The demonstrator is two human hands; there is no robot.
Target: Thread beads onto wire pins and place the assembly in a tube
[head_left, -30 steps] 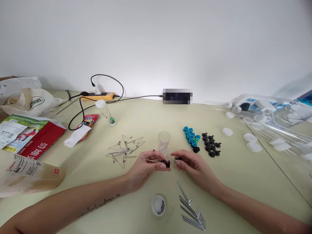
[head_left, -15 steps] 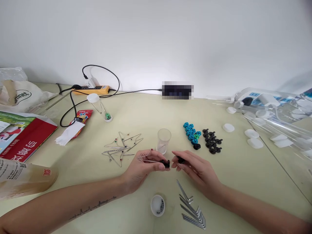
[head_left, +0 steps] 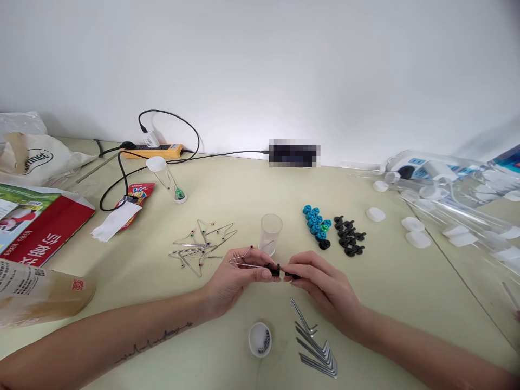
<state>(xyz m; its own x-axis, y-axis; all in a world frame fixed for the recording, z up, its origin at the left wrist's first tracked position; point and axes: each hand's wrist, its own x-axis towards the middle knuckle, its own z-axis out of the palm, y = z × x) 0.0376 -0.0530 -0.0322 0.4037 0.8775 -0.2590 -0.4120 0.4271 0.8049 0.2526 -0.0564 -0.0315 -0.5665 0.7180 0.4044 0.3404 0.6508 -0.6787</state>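
My left hand (head_left: 239,276) is closed on a black spool-like part (head_left: 273,270) with a bent wire (head_left: 247,264) reaching out to the left. My right hand (head_left: 320,279) pinches a small black piece (head_left: 292,275) just right of that part; whether the two touch is hard to tell. Behind the hands stands a clear tube (head_left: 271,233). Nearer me, a white cup (head_left: 254,346) holds small metal pieces. Bent metal rods (head_left: 314,346) lie right of the cup. Blue parts (head_left: 312,219) and black winged parts (head_left: 349,235) are grouped beyond my right hand.
Bent wires (head_left: 203,246) are spread left of the clear tube. A capped tube (head_left: 166,179) leans near the yellow power strip (head_left: 154,150). White caps (head_left: 417,239) and clear tubes lie right. A red box (head_left: 49,227) and a cup of brown drink (head_left: 60,295) are left.
My right hand has moved left, bringing its black piece close to the part in my left hand. The view has shifted slightly.
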